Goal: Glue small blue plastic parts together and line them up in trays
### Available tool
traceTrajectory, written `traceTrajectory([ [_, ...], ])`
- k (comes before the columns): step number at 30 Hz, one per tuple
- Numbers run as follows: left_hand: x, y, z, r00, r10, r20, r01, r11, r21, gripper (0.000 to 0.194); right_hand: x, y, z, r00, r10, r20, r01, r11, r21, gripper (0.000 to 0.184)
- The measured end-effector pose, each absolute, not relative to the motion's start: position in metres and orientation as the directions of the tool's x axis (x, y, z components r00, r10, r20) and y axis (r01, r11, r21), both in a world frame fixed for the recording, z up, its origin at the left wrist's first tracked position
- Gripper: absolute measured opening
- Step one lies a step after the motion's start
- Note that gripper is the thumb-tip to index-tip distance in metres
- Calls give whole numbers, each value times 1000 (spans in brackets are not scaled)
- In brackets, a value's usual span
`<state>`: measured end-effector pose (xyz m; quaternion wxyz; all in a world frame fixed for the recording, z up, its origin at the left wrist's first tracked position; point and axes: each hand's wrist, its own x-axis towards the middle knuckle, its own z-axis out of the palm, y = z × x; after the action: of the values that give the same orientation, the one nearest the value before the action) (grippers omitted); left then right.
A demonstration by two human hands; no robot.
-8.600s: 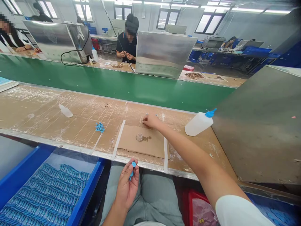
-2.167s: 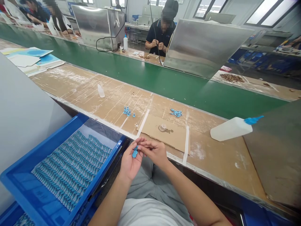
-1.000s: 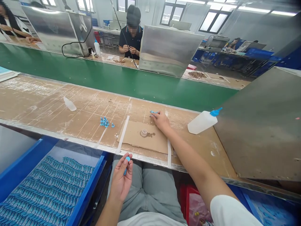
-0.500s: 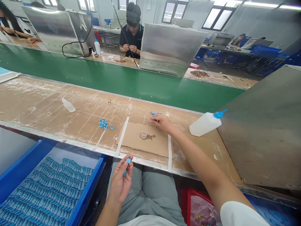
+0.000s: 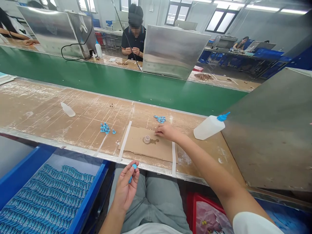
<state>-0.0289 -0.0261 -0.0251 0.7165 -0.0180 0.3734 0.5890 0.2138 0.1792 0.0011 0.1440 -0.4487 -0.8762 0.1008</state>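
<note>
My left hand is in front of the table edge, its fingers closed round small blue round pieces; one sits at the fingertips and another lower in the grip. My right hand hovers over the cardboard sheet with thumb and fingers pinched together. Whatever it may hold is too small to make out. Just left of its fingertips stands a small clear cup, with dark wet spots beside it. Beyond the hand lies a heap of small blue parts.
Blue pieces form a pile on the left. A small white bottle lies there; a larger blue-capped bottle is at right, near a metal panel. A blue tray holds rows of blue parts. Across the green belt sits a co-worker.
My right hand has drawn back from the heap of blue parts toward the cup, uncovering the heap. My left hand keeps its hold almost unmoved. The view has shifted slightly.
</note>
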Motion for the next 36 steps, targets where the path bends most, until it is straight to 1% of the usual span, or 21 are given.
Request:
traceTrajectory([
  [2, -28, -26, -25, 27, 831, -556, -851, 310, 423, 28, 213, 178, 1, -640, 760, 110, 711, 640, -291, 14],
  [3, -28, -27, -24, 28, 831, -556, -849, 313, 425, 28, 213, 177, 1, -655, 749, 103, 700, 652, -291, 15],
  [5, -28, -26, -24, 33, 829, -558, -849, 318, 422, 28, 213, 175, 1, -631, 764, 132, 703, 636, -318, 16],
  [7, -27, -26, -24, 35, 824, -565, -851, 321, 415, 29, 212, 171, -3, -568, 802, 183, 712, 591, -380, 15],
  [10, -27, -25, -25, 40, 812, -582, -861, 323, 393, 30, 211, 163, -13, -385, 887, 255, 721, 461, -517, 24],
  [12, -27, -25, -26, 55, 806, -589, -867, 332, 372, 32, 209, 158, -21, -286, 915, 286, 697, 403, -593, 23],
  [15, -27, -25, -27, 71, 801, -594, -874, 337, 351, 34, 206, 151, -28, -232, 911, 341, 626, 408, -664, 20],
  [19, -27, -26, -26, 55, 810, -584, -874, 322, 364, 33, 202, 146, -27, -224, 893, 391, 556, 447, -701, 19],
  [21, -28, -26, -25, 40, 817, -575, -870, 311, 382, 31, 199, 143, -24, -183, 905, 383, 527, 420, -739, 19],
  [24, -29, -26, -25, 23, 824, -566, -870, 295, 395, 31, 191, 134, -17, -20, 955, 297, 433, 275, -858, 25],
  [26, -29, -27, -25, 17, 828, -561, -869, 290, 401, 32, 183, 125, -12, 64, 968, 243, 362, 204, -910, 29],
  [27, -30, -27, -25, 17, 828, -560, -868, 290, 402, 32, 179, 120, -9, 70, 967, 245, 346, 207, -915, 28],
  [29, -30, -27, -26, 17, 829, -559, -868, 290, 403, 32, 173, 112, -3, 23, 951, 309, 363, 280, -889, 22],
  [31, -30, -27, -26, 17, 830, -557, -867, 290, 406, 32, 169, 108, 1, -63, 917, 393, 418, 382, -824, 17],
  [33, -30, -27, -26, 11, 830, -558, -865, 288, 411, 31, 168, 107, 2, -142, 878, 456, 478, 464, -745, 16],
  [36, -29, -27, -26, 0, 827, -562, -861, 286, 421, 30, 166, 111, 0, -237, 832, 502, 532, 544, -649, 16],
])
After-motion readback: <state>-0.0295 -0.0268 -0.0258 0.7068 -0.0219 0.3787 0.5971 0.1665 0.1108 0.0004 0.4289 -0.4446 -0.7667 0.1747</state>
